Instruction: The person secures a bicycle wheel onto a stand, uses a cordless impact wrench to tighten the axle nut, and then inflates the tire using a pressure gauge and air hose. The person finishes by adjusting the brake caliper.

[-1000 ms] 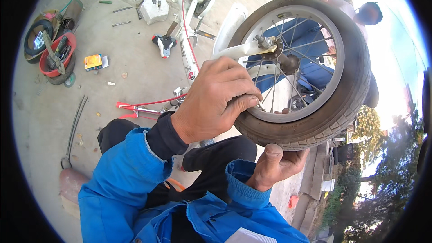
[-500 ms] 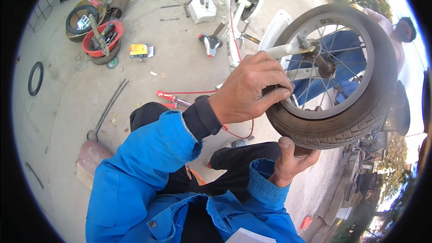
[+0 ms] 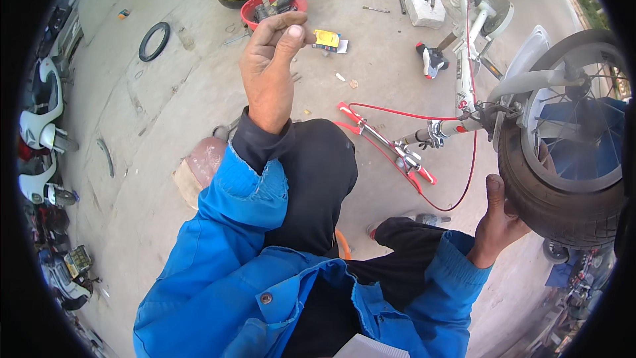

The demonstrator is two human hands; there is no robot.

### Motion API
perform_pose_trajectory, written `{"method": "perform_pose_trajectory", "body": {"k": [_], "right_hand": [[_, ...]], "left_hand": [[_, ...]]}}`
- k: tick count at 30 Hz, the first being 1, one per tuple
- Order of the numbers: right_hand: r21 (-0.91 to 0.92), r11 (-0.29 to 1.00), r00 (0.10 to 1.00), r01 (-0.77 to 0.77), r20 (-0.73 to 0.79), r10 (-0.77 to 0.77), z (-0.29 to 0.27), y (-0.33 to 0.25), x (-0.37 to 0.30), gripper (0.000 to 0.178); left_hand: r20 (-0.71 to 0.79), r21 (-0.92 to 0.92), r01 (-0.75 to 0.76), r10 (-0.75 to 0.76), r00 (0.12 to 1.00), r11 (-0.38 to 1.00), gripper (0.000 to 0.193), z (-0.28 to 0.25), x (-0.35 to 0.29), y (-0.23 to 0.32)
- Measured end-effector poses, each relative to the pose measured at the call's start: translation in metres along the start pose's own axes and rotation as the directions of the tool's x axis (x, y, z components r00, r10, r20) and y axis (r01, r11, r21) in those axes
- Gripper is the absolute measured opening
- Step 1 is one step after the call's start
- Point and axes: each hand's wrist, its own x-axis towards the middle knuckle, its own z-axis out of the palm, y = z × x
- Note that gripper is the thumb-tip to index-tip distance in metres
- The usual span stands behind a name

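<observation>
My right hand [image 3: 500,229] grips the lower edge of the bicycle wheel [image 3: 563,215], its thumb on the near side of the black tyre and its fingers partly hidden behind. The wheel sits in the fork of a white bicycle [image 3: 468,73], which is turned over with its red-gripped handlebar [image 3: 377,138] down on the ground. Away from the wheel, my left hand [image 3: 270,73] is raised with its thumb pressed to curled fingers. Whatever may be in that pinch is too small to make out. Beyond it lies a small yellow box [image 3: 326,40].
A red basin [image 3: 301,1] of tools stands ahead, near a loose tyre [image 3: 154,42]. Hand tools lie by a white block [image 3: 425,10]. The bicycle's saddle [image 3: 432,61] rests on the ground. Scooters [image 3: 43,109] line the left side.
My left hand has left the wheel's rim and swung out to the left. The right hand stays on the tyre. The view has turned left, and the wheel now appears farther right.
</observation>
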Motion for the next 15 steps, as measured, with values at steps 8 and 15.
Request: {"method": "perform_pose_trajectory", "body": {"k": [8,15], "right_hand": [[-0.044,0.997,0.994,0.068,-0.077,-0.072,0.01,0.017,-0.005,0.078],[-0.083,0.996,0.985,-0.035,-0.17,0.02,0.018,0.011,-0.009,0.066]], "left_hand": [[-0.22,0.443,0.602,-0.57,0.792,0.665,0.027,-0.126,-0.172,-0.125],[-0.13,0.711,0.54,-0.672,0.729,0.449,0.023,-0.164,-0.234,-0.234]]}}
